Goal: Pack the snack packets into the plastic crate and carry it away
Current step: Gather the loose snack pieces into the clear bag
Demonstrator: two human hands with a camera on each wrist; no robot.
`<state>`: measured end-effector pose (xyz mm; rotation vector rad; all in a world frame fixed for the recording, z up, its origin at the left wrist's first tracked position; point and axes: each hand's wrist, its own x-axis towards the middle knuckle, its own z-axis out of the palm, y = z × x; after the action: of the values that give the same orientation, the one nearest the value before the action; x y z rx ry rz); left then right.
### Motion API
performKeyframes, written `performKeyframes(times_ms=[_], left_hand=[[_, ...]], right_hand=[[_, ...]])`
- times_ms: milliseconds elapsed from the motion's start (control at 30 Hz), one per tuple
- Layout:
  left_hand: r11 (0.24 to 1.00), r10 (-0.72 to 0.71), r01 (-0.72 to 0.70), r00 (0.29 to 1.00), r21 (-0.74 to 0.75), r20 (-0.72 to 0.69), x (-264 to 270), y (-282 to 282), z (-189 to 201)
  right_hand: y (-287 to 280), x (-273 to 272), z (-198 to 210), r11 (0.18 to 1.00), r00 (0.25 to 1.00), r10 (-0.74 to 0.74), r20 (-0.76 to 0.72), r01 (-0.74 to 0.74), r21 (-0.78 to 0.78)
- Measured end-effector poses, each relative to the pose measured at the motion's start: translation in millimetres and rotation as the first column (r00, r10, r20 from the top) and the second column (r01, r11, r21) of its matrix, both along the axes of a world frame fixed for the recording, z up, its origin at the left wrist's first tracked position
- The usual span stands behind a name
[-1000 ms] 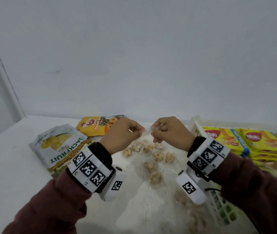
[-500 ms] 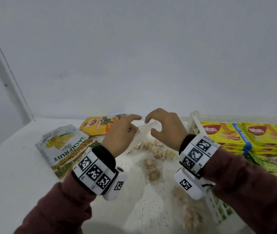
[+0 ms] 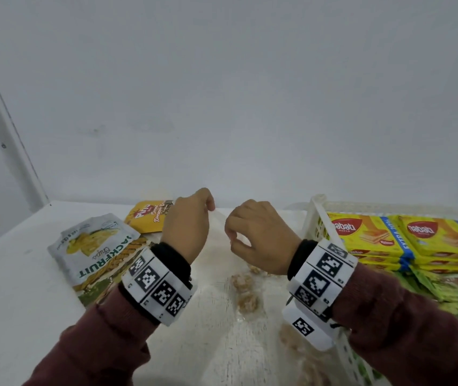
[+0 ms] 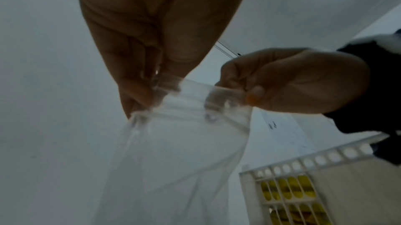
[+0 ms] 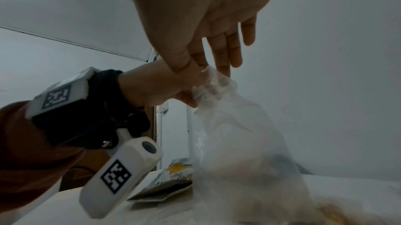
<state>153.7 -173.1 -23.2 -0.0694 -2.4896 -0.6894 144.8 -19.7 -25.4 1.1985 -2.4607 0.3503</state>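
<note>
While blurring below: clear bag contents staying hard to make out.
Grip: left hand and right hand pinching its top edge.
Around: crate sitting just right.

Both hands tied up: left hand and right hand pinching top edge of clear bag, held up mid-table. White crate wall tight on right, wafer packs stacked inside. Jackfruit bag and yellow pouch crowd left side. Bare table far left, open air above crate.
</note>
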Motion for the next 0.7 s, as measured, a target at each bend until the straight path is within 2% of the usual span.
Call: performKeyframes(times_ms=[67, 167, 267, 367, 467, 533, 633, 700], left_hand=[[0.999, -0.033, 0.033, 0.999, -0.042, 0.018, 1, 1, 0], [0.992, -0.098, 0.103, 0.993, -0.071, 0.07, 3, 1, 3], [0.977, -0.166, 0.18, 0.978, -0.11, 0.127, 7, 6, 7], [0.963, -0.212, 0.236, 0.961, -0.129, 0.175, 10, 8, 8], [0.954, -0.263, 0.286, 0.941, -0.087, 0.213, 11, 9, 0], [0.959, -0.259, 0.272, 0.955, -0.081, 0.147, 12, 10, -6], [0.971, -0.2, 0.207, 0.978, -0.123, 0.062, 12, 11, -12], [0.967, -0.165, 0.18, 0.982, -0.179, 0.097, 11, 11, -16]], right_hand=[[3, -2, -1, 0.997, 0.997, -0.075, 0.03, 0.075, 0.014], [6, -6, 3, 0.976, 0.961, -0.215, 0.172, 0.205, 0.074], [8, -8, 5, 0.966, 0.925, -0.253, 0.285, 0.259, 0.018], [7, -8, 5, 0.958, 0.884, -0.277, 0.376, 0.282, 0.043], [6, -10, 4, 0.962, 0.877, -0.264, 0.4, 0.269, 0.046], [6, -9, 4, 0.958, 0.872, -0.279, 0.402, 0.284, 0.047], [6, -4, 7, 0.939, 0.882, -0.343, 0.323, 0.334, 0.085], [5, -3, 8, 0.931, 0.89, -0.365, 0.274, 0.348, 0.111]])
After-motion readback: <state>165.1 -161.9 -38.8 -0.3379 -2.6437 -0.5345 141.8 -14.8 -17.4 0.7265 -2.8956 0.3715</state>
